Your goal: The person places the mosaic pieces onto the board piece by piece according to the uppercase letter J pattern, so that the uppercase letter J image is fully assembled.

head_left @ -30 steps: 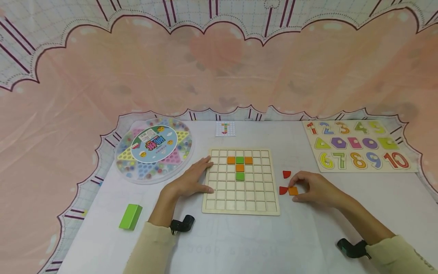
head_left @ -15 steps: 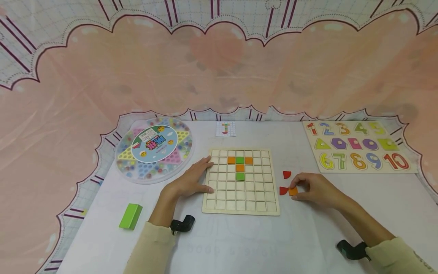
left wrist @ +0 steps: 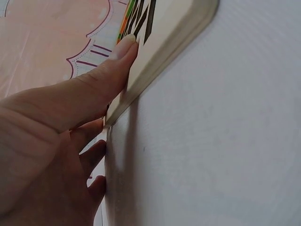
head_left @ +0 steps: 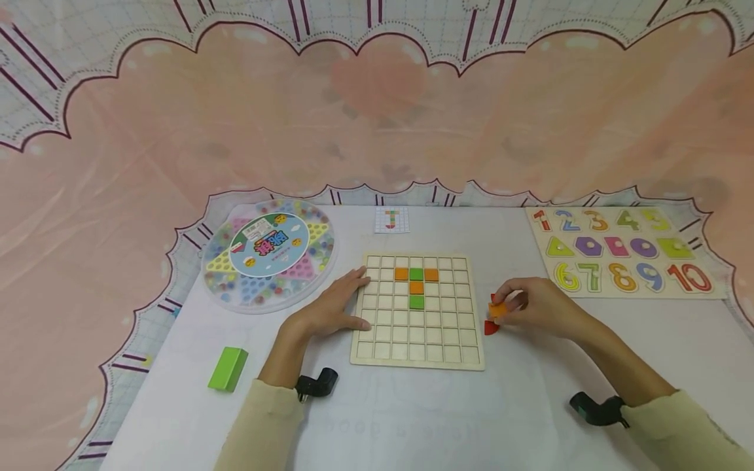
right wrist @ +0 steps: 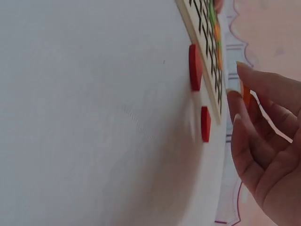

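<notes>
My left hand (head_left: 321,314) lies at the left edge of a wooden grid board (head_left: 383,355), its thumb (left wrist: 110,66) pressing on the rim and its fingers spread along the side. Orange and green square tiles (head_left: 417,301) form a T shape in the board's upper cells. To the right of the board, my right hand (head_left: 544,306) pinches an orange square tile (head_left: 497,310) between thumb and fingertips, lifted off the table. Beneath it lies a red quarter-round tile (head_left: 491,328); a second red tile (right wrist: 205,124) is mostly hidden by the hand in the head view.
Behind the board lies a small pattern card (head_left: 391,220) with a coloured J. A round marble game board (head_left: 269,255) stands back left, with a green block (head_left: 228,369) nearer the front. A number-and-shape puzzle (head_left: 627,252) lies at the back right.
My right hand has picked the orange square tile up off the table and moved it slightly up and left, over the red tiles. The left hand stays on the board.
</notes>
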The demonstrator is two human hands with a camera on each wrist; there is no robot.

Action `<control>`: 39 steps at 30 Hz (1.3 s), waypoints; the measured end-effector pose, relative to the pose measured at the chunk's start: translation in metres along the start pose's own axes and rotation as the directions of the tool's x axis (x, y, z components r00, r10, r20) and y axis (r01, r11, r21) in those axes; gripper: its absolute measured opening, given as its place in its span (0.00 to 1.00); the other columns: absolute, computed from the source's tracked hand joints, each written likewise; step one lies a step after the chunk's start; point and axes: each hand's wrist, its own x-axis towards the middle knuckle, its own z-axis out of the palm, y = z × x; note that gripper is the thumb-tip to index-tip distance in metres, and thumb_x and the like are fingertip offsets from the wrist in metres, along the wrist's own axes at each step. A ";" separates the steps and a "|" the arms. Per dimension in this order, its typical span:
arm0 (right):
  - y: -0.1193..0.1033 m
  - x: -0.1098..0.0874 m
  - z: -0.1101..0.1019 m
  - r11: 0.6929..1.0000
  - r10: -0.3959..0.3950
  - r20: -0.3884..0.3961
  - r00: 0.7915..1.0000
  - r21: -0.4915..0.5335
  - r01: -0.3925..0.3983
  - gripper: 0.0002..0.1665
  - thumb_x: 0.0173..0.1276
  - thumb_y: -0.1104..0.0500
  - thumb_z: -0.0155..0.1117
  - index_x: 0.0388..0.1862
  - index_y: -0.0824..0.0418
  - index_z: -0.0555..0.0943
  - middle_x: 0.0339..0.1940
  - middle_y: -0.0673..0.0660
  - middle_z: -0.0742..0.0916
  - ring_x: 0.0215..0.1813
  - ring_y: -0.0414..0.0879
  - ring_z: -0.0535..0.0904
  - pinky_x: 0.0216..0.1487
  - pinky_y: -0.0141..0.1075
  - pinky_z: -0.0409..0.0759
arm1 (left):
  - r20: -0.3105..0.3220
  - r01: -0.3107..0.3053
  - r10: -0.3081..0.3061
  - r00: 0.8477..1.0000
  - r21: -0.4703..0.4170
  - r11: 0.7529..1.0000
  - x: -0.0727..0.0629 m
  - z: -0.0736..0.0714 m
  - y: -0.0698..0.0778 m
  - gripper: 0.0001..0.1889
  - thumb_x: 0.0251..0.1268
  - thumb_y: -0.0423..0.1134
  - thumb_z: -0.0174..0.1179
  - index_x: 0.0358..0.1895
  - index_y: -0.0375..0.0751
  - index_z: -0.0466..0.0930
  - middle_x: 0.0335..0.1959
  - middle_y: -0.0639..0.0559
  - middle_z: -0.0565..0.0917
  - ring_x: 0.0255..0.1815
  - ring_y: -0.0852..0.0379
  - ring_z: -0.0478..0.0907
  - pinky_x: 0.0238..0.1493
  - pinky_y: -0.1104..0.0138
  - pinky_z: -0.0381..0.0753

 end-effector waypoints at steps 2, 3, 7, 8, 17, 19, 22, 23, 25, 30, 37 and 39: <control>-0.004 0.004 0.004 1.000 -0.008 0.005 1.000 0.020 0.007 0.12 0.58 0.59 0.79 0.40 0.57 0.87 0.42 0.55 0.90 0.37 0.44 0.82 0.39 0.26 0.83 | 0.001 0.002 -0.002 1.000 0.000 1.000 0.000 0.000 0.000 0.48 0.59 0.44 0.74 0.80 0.40 0.57 0.87 0.49 0.43 0.88 0.43 0.38 0.86 0.45 0.44; -0.005 0.007 0.006 0.999 -0.017 0.008 1.000 0.027 0.017 0.12 0.58 0.58 0.79 0.40 0.57 0.87 0.41 0.55 0.90 0.36 0.43 0.82 0.38 0.26 0.82 | 0.000 0.003 -0.003 1.000 0.002 1.000 0.000 0.000 0.001 0.49 0.58 0.44 0.74 0.80 0.40 0.57 0.87 0.49 0.44 0.88 0.43 0.38 0.86 0.44 0.44; -0.014 0.014 0.016 0.996 -0.055 0.032 0.998 0.070 0.053 0.13 0.57 0.56 0.81 0.39 0.57 0.89 0.39 0.54 0.90 0.36 0.41 0.82 0.38 0.25 0.83 | -0.003 0.006 -0.006 1.000 0.012 1.000 0.001 0.000 0.001 0.49 0.58 0.45 0.75 0.80 0.40 0.57 0.87 0.49 0.44 0.88 0.43 0.38 0.86 0.44 0.44; -0.016 0.015 0.019 0.995 -0.067 0.039 0.997 0.081 0.064 0.12 0.57 0.56 0.81 0.38 0.57 0.89 0.40 0.54 0.90 0.37 0.40 0.82 0.39 0.26 0.83 | -0.002 0.006 -0.006 1.000 0.012 1.000 0.001 0.000 0.001 0.49 0.58 0.45 0.75 0.80 0.41 0.57 0.87 0.49 0.44 0.88 0.43 0.38 0.86 0.44 0.43; -0.032 0.031 0.042 0.984 -0.148 0.068 0.987 0.110 0.140 0.09 0.59 0.61 0.78 0.40 0.58 0.92 0.44 0.55 0.91 0.41 0.40 0.85 0.43 0.24 0.85 | 0.001 -0.009 0.009 1.000 0.031 0.999 0.000 -0.001 0.001 0.49 0.58 0.45 0.75 0.80 0.39 0.57 0.87 0.47 0.44 0.88 0.43 0.38 0.86 0.44 0.44; -0.038 0.035 0.047 0.983 -0.153 0.069 0.986 0.112 0.145 0.09 0.59 0.62 0.78 0.40 0.57 0.92 0.44 0.54 0.91 0.41 0.40 0.85 0.43 0.24 0.85 | 0.004 -0.008 0.007 1.000 0.032 0.999 0.000 0.000 0.001 0.49 0.59 0.45 0.75 0.80 0.39 0.56 0.87 0.47 0.44 0.88 0.43 0.38 0.86 0.44 0.43; -0.045 0.040 0.055 0.980 -0.174 0.057 0.983 0.104 0.168 0.09 0.59 0.62 0.78 0.39 0.57 0.91 0.42 0.54 0.92 0.39 0.39 0.85 0.42 0.25 0.85 | 0.009 -0.008 0.007 1.000 0.043 0.999 0.001 -0.001 0.001 0.50 0.59 0.46 0.74 0.81 0.39 0.56 0.87 0.47 0.44 0.88 0.43 0.38 0.86 0.44 0.43; -0.048 0.042 0.056 0.981 -0.174 0.050 0.983 0.101 0.168 0.09 0.58 0.62 0.79 0.38 0.57 0.91 0.42 0.53 0.92 0.38 0.39 0.85 0.42 0.26 0.85 | 0.011 -0.007 0.006 1.000 0.045 0.999 0.001 -0.001 0.001 0.50 0.59 0.46 0.74 0.81 0.39 0.56 0.87 0.48 0.44 0.88 0.43 0.37 0.86 0.44 0.42; -0.052 0.045 0.060 0.982 -0.172 0.039 0.984 0.091 0.168 0.09 0.58 0.61 0.79 0.38 0.56 0.91 0.41 0.53 0.92 0.37 0.39 0.84 0.40 0.26 0.85 | 0.014 -0.004 0.004 1.000 0.048 0.999 0.002 -0.001 0.002 0.50 0.59 0.46 0.74 0.81 0.40 0.55 0.87 0.48 0.44 0.88 0.44 0.37 0.87 0.45 0.42; -0.061 0.051 0.068 0.986 -0.154 0.027 0.988 0.066 0.152 0.09 0.57 0.59 0.81 0.38 0.56 0.92 0.40 0.52 0.92 0.35 0.39 0.81 0.38 0.25 0.83 | 0.019 0.006 -0.007 1.000 0.050 0.999 0.002 -0.002 0.003 0.50 0.60 0.46 0.74 0.81 0.40 0.55 0.87 0.48 0.43 0.88 0.44 0.37 0.87 0.45 0.41; -0.067 0.057 0.078 0.987 -0.158 0.018 0.987 0.037 0.157 0.08 0.55 0.60 0.81 0.35 0.57 0.91 0.38 0.52 0.91 0.34 0.38 0.81 0.37 0.25 0.82 | 0.014 0.005 -0.006 1.000 0.053 0.999 0.001 -0.002 0.002 0.49 0.59 0.45 0.74 0.81 0.39 0.55 0.87 0.48 0.43 0.88 0.44 0.37 0.87 0.45 0.41; -0.067 0.058 0.080 0.987 -0.159 0.016 0.987 0.033 0.159 0.08 0.55 0.60 0.81 0.35 0.58 0.91 0.38 0.53 0.91 0.34 0.37 0.81 0.37 0.26 0.81 | 0.013 0.000 0.000 1.000 0.052 0.999 0.001 -0.002 0.002 0.49 0.59 0.45 0.74 0.81 0.39 0.56 0.87 0.47 0.44 0.88 0.43 0.37 0.87 0.45 0.41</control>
